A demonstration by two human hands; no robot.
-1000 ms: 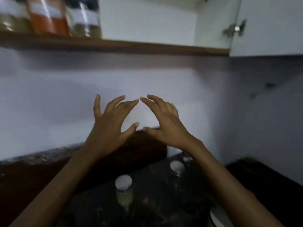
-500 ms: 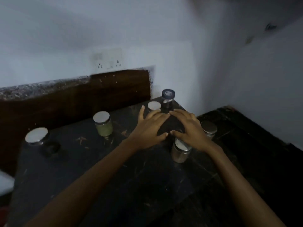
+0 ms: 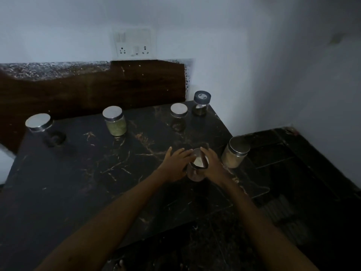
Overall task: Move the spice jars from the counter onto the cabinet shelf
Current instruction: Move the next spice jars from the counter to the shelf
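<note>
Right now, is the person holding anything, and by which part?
Yes: a silver-lidded jar, clasped between both hands. The left hand cups its left side, the right hand curls round the lid's rim. It seems to stand on the counter.

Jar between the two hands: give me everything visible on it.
The jar is small and round, with a clear, glass-like body and a flat, shiny, metal-looking lid that is on. Its contents are too dim to tell. It stands roughly upright on the black veined counter, near the right edge. The left hand cups its left side, and the right hand curls over the lid's right edge. Nothing else touches it.
</note>
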